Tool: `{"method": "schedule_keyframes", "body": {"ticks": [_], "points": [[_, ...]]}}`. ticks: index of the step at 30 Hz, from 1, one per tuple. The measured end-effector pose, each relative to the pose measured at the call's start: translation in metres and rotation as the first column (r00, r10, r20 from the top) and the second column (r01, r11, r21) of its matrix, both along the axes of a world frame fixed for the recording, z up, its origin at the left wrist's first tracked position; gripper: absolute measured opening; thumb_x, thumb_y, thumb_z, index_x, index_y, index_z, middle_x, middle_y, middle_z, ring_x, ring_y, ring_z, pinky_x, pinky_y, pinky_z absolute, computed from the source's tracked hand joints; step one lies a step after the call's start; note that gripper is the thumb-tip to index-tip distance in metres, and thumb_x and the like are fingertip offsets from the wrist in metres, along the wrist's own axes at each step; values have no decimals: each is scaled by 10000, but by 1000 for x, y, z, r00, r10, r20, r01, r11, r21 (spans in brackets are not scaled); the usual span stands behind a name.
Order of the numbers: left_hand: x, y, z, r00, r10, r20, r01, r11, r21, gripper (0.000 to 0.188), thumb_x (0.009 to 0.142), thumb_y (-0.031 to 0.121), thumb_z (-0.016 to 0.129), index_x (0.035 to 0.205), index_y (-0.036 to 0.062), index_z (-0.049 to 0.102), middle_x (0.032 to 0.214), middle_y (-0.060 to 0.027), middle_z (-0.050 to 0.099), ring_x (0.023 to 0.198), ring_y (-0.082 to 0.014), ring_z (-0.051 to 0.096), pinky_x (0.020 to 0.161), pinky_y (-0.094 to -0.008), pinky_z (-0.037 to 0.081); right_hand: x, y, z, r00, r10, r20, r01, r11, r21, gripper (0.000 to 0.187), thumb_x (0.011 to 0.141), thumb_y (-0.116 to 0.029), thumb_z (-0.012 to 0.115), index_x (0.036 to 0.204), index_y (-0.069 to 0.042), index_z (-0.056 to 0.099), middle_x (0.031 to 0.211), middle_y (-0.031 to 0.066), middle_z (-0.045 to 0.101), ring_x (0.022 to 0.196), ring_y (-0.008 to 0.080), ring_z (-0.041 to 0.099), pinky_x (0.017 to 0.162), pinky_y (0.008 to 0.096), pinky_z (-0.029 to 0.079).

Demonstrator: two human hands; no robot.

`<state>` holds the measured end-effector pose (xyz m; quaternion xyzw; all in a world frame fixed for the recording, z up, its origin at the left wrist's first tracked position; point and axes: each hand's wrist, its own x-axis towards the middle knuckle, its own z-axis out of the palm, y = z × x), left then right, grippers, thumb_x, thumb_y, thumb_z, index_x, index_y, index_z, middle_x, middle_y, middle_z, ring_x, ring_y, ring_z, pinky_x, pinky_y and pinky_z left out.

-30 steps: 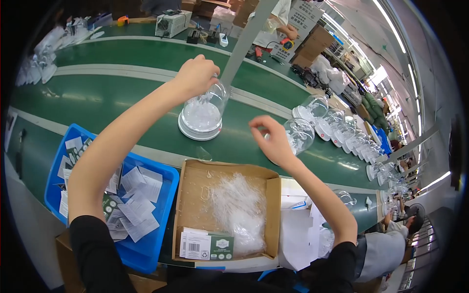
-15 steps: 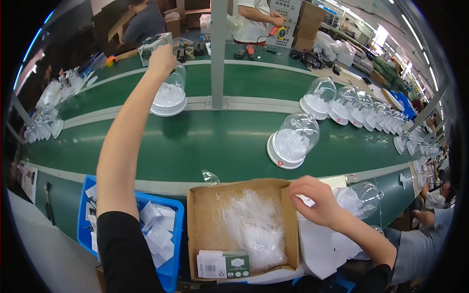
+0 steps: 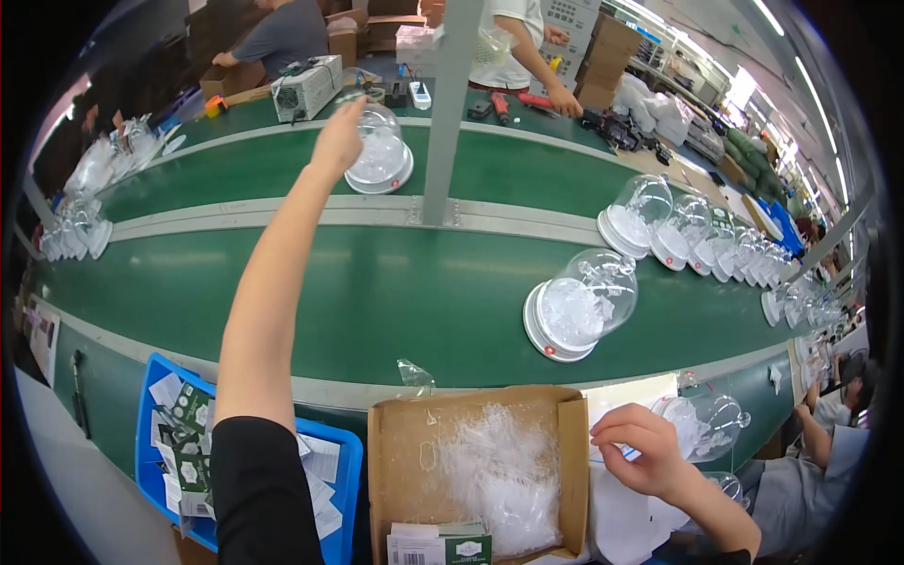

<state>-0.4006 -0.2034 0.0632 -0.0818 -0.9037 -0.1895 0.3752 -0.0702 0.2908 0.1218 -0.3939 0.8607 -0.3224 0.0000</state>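
Reaching out with the left hand (image 3: pixel 341 137) to the far dome (image 3: pixel 380 155), set base-down on the far strip of green tabletop (image 3: pixel 188 301). Fingers at the dome's upper left side, near the top; cannot tell whether pinching or only touching. Right hand (image 3: pixel 650 447) over white paper (image 3: pixel 626 508), just beside the box (image 3: pixel 384 471), fingers curled toward the thumb; cannot tell whether meeting at the tips.

On the bases of both far dome and near dome (image 3: pixel 574 306), small red dots, too small to read. In the blue tray (image 3: pixel 350 471), cards (image 3: pixel 193 414) with fine print on white and pale emblems on green. Inside the box, a card stack (image 3: pixel 438 548) with barcode on white, pale emblem on green. At the back, dark printing on a pale carton (image 3: pixel 570 24).

Tabletop divided lengthwise by pale rails (image 3: pixel 245 212). Grey post (image 3: pixel 447 113) just right of the far dome. Broad green stretch left of the near dome; dome row (image 3: pixel 702 240) to its upper right.
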Motion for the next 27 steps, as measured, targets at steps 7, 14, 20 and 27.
{"method": "schedule_keyframes", "body": {"ticks": [7, 14, 20, 27], "points": [[-28, 37, -23, 986, 150, 71, -143, 986, -89, 771, 735, -68, 531, 1456, 107, 321, 1409, -286, 392, 1312, -435, 380, 1083, -430, 349, 2, -6, -1, 1000, -13, 3, 13, 1000, 8, 196, 697, 52, 678, 876, -24, 653, 926, 93, 655, 831, 248, 642, 693, 322, 527], [0, 24, -59, 977, 106, -188, -88, 991, 100, 672, 768, -52, 579, 1398, 67, 379, 1457, -310, 263, 1295, -466, 363, 1080, -457, 340, 7, 4, -3, 994, -105, 34, 105, 994, -5, 210, 701, 69, 666, 885, -31, 674, 935, 90, 669, 826, 237, 653, 708, 318, 534], [38, -27, -124, 865, 266, 425, -363, 917, 165, 171, 792, 110, 593, 811, -45, 665, 785, -241, 662, 763, -399, 665, 695, -485, 535, 4, 11, -14, 997, -76, 11, 76, 997, -21, 216, 689, 90, 644, 861, -36, 677, 897, 112, 678, 825, 255, 656, 698, 313, 528], [29, 8, -131, 869, 253, 426, -320, 943, 94, 452, 795, 163, 604, 1208, -6, 529, 1352, -203, 478, 1218, -368, 491, 982, -446, 441, 27, 13, -7, 988, -132, 76, 134, 991, -18, 144, 787, 97, 604, 900, 10, 624, 882, 166, 661, 844, 292, 649, 779, 335, 507]]}}
